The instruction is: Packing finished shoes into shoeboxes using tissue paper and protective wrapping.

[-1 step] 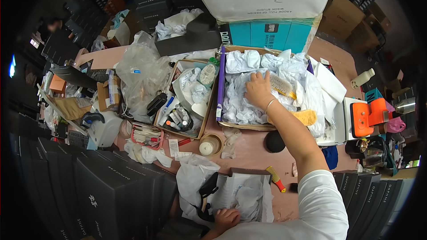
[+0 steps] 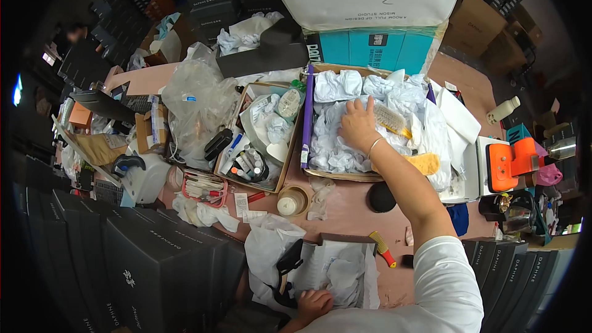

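A: In the head view, where is the right hand (image 2: 357,124)?

B: At about one o'clock from the picture's centre. Its fingers are spread flat on the crumpled white tissue paper (image 2: 336,148) that fills a shallow cardboard tray (image 2: 345,176). It clamps nothing. A thin bracelet (image 2: 375,145) circles the wrist.

A: What lies near it?

B: A pale brush (image 2: 390,118) sits just beside the fingers at three o'clock. A purple strip (image 2: 306,117) runs along the tray's edge at nine o'clock.

A: And the left hand (image 2: 313,304)?

B: At six o'clock, low in the frame. It rests on the near edge of an open shoe box (image 2: 345,271) lined with white paper. I cannot tell whether it grips the box. A black shoe (image 2: 288,263) sits just beside it at eleven o'clock.

A: Are the hands together?

B: No, well apart.
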Action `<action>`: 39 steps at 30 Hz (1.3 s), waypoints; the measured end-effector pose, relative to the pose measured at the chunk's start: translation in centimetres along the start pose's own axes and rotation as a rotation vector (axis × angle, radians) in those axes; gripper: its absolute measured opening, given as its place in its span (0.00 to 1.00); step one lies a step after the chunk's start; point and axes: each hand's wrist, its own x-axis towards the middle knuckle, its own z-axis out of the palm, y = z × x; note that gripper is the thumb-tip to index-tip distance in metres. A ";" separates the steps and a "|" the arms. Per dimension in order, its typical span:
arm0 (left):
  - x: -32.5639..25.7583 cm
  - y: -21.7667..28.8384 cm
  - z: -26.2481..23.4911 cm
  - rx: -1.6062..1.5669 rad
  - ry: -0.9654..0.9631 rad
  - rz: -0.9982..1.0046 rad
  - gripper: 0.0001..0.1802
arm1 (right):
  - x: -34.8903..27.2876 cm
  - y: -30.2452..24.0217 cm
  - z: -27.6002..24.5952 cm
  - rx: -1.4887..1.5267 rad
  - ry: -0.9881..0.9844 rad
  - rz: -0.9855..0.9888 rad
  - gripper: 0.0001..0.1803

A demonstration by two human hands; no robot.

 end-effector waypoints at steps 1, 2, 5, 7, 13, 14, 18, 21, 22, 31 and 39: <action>-0.1 0.0 0.1 0.002 0.004 -0.006 0.05 | 0.1 -0.5 -0.2 -0.041 0.057 -0.014 0.18; -0.1 0.0 0.1 0.001 0.002 -0.007 0.05 | 0.6 -1.0 -0.2 -0.068 0.134 -0.082 0.17; -0.4 -0.1 0.3 -0.015 -0.017 -0.007 0.06 | 2.4 -1.4 1.5 0.002 0.243 -0.296 0.14; -0.5 -0.5 0.4 -0.016 -0.039 0.003 0.06 | 5.2 -1.2 5.0 0.261 0.174 -0.451 0.12; -0.7 -0.7 0.2 -0.045 -0.077 -0.027 0.06 | 5.6 -2.3 2.5 0.161 -0.334 -0.186 0.17; -0.8 -0.6 0.2 -0.051 -0.078 -0.030 0.07 | 5.9 -2.4 2.6 0.150 -0.366 -0.165 0.17; -0.6 -0.6 0.1 -0.057 -0.062 -0.021 0.08 | 6.5 -2.1 4.1 0.119 -0.236 -0.245 0.14; -0.6 -0.9 0.4 -0.060 -0.052 -0.013 0.09 | 7.9 -0.9 5.2 0.121 -0.238 -0.337 0.12; -0.7 -1.0 0.4 -0.060 -0.053 -0.013 0.09 | 8.3 -0.7 5.2 0.111 -0.267 -0.376 0.12; -0.9 -1.0 0.5 -0.018 -0.052 -0.003 0.07 | 8.5 -2.7 6.3 -0.145 -0.310 -0.473 0.13; -1.1 -1.0 0.4 -0.043 -0.049 -0.016 0.08 | 9.5 -3.3 8.0 -0.195 -0.323 -0.314 0.13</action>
